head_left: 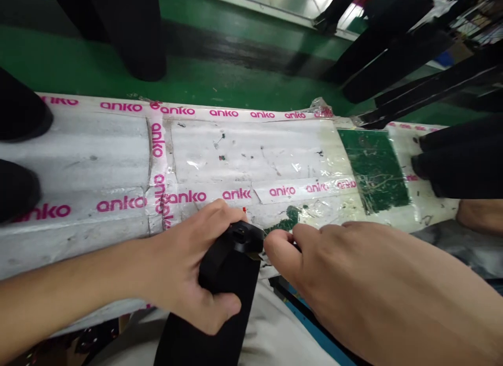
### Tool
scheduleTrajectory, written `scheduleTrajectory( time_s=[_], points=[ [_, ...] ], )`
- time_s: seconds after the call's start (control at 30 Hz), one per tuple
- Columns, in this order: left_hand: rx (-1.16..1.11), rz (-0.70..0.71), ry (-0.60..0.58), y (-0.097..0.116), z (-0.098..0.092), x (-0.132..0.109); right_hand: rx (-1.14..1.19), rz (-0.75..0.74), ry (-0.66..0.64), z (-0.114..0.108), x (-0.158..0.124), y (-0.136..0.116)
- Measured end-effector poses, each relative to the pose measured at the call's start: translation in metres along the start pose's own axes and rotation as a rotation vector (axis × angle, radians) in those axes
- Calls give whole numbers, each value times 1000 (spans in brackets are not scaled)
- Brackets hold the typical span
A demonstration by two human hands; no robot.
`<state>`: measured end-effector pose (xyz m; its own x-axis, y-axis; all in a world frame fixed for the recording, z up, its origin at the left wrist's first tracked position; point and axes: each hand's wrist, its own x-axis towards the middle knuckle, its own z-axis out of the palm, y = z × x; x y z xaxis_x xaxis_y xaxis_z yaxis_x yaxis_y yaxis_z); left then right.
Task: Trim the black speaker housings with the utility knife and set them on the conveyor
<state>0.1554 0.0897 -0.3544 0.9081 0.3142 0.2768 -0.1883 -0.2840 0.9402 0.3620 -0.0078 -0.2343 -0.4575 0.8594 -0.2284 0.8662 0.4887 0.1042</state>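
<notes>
My left hand point(196, 261) is wrapped round the end of a long black part point(212, 324), its thumb lying along the near face. At the top of this part sits a black end piece point(245, 235) with a small raised fitting. My right hand point(353, 282) is closed in a pinch just right of that end piece. What its fingers hold, if anything, is hidden. The black part slants down towards me over light grey cloth point(279, 324).
A white-covered bench point(243, 151) with pink "anko" tape and a green patch point(377, 169) runs across. Black tubular parts point(463, 156) lie at the right, others point(19, 109) at the left. Another person's hand point(479, 216) shows at the right edge. Beyond is a green surface point(236, 56).
</notes>
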Motion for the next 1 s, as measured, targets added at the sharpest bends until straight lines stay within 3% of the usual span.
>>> scheduleTrajectory(
  time_s=[0.17, 0.33, 0.6, 1.0],
  points=[
    [-25, -25, 4, -4, -3, -6, -19, -88, -10, -3, -11, 6],
    [-41, 5, 18, -10, -3, -7, -55, 46, 91, 7, -27, 1],
    [-10, 60, 43, -13, -1, -9, -8, 66, 67, 22, -14, -19],
    [0, 55, 72, -16, 2, -8, 15, 40, -19, 20, -19, -14]
  ],
)
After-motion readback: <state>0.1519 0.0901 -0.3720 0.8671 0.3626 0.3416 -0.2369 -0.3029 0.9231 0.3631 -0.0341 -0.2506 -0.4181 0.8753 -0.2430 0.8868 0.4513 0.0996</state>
